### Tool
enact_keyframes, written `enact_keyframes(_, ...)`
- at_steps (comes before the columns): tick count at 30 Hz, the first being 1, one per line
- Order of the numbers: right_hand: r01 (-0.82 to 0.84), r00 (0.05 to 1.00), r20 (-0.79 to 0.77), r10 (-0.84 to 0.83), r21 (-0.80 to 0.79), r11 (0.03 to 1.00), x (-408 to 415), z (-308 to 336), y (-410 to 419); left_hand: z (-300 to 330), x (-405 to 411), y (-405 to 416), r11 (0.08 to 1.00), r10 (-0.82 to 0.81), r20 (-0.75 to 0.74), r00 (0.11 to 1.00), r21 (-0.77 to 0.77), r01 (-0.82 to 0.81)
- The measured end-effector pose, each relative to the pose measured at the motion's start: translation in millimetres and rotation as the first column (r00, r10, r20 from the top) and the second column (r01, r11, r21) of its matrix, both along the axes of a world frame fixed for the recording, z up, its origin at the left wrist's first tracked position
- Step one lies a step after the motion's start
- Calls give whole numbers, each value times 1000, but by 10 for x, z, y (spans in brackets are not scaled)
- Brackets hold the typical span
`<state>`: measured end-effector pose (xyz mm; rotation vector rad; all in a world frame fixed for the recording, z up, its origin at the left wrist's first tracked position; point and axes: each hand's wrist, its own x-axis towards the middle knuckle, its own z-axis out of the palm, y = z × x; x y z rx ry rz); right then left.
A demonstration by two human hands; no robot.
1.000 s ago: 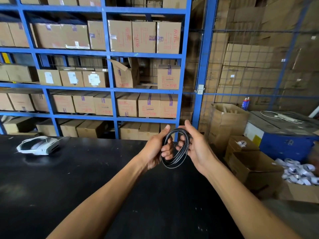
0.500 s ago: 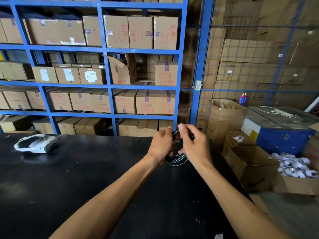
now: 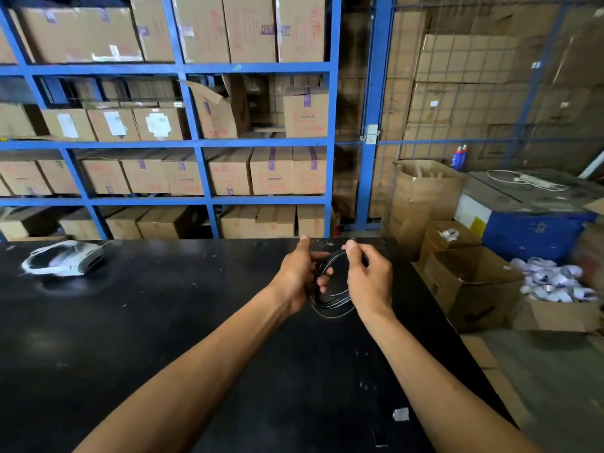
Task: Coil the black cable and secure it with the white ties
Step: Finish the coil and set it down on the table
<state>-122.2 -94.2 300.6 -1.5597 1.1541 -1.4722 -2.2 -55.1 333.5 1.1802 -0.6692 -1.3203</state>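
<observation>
Both bare hands meet above the far right part of the black table [image 3: 163,322], with a coiled black cable [image 3: 330,300] held between them. The left hand [image 3: 295,277] curls its fingers around the left side of the coil, closed on the bundled loops, thumb pointing up toward the table's far edge. The right hand [image 3: 371,282] pinches the top of the coil between thumb and bent fingers, clamped on the cable there. The lower loops hang free beneath both hands, just above the table surface; whether they touch it cannot be told. No white tie can be made out on the coil. Far to the left of the hands, near the table's far edge, lies a white handheld device [image 3: 62,258] with a thin cord trailing from it. A small white scrap [image 3: 400,414] lies on the table near the right forearm. Beyond the table stands blue shelving [image 3: 330,125] filled with cardboard boxes, and off the table's right side an open carton [image 3: 555,289] holds white rolled pieces.
</observation>
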Motion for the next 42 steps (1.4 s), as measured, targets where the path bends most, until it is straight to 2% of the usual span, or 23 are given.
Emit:
enact_keyframes(2, -17, 1000, -26, 17, -3, 1000, -37, -21, -28, -7, -118, -96, 998, 55, 164, 985, 22, -59)
enact_keyframes(4, -35, 999, -37, 35, -12, 999, -133, -25, -99, -33, -243, -201, 999, 33, 291, 956, 15, -39)
enact_keyframes(7, -33, 999, -41, 33, 4, 999, -347, -30, -301, -73, -442, -380, 999, -38, 351, 935, -9, 44)
enact_keyframes(11, -39, 997, -59, 41, 40, 998, -653, -2, -590, -121, -672, -626, 984, -139, 258, 956, -75, 163)
enact_keyframes(13, -47, 996, -77, 50, 39, 998, -751, -1, -721, -131, -770, -749, 984, -148, 240, 959, -66, 168)
enact_keyframes(15, -46, 988, -148, 46, 6, 999, -798, -30, -794, -111, -870, -876, 998, -52, 209, 976, -23, 58)
enact_keyframes(17, -23, 970, -241, -22, -181, 983, -866, -88, -817, -61, -907, -1016, 995, 91, 134, 987, 21, -94)
enact_keyframes(18, -45, 956, -288, -55, -330, 943, -922, -140, -823, -30, -885, -1085, 987, 153, 91, 984, 34, -157)
enact_keyframes(20, -199, 905, -420, -72, -568, 799, -1073, -264, -852, 40, -804, -1196, 968, 246, -25, 969, 52, -244)
enact_keyframes(21, -281, 867, -492, -83, -618, 734, -1146, -324, -879, 72, -761, -1236, 961, 274, -93, 957, 62, -269)
enact_keyframes(23, -353, 811, -569, -134, -659, 664, -1223, -417, -942, 124, -713, -1290, 955, 296, -197, 935, 80, -286)
enact_keyframes(25, -347, 822, -546, -161, -705, 618, -1228, -440, -1012, 136, -715, -1332, 957, 289, -248, 925, 97, -273)
enact_keyframes(27, -358, 845, -521, -120, -718, 596, -1214, -434, -1104, 127, -710, -1362, 963, 268, -301, 915, 95, -251)
enact_keyframes(30, -396, 880, -469, 74, -639, 660, -1219, -414, -1209, 123, -662, -1372, 972, 233, -378, 896, 74, -221)
enact_keyframes(33, -341, 934, -292, 206, -552, 761, -1190, -410, -1229, 125, -633, -1401, 975, 219, -414, 884, 69, -209)
enact_keyframes(36, -293, 954, -209, 213, -517, 805, -1119, -397, -1215, 103, -685, -1472, 971, 229, -411, 882, 40, -234)
enact_keyframes(42, -269, 951, -277, 137, -523, 809, -1035, -413, -1194, 39, -915, -1579, 966, 249, -371, 895, 36, -254)
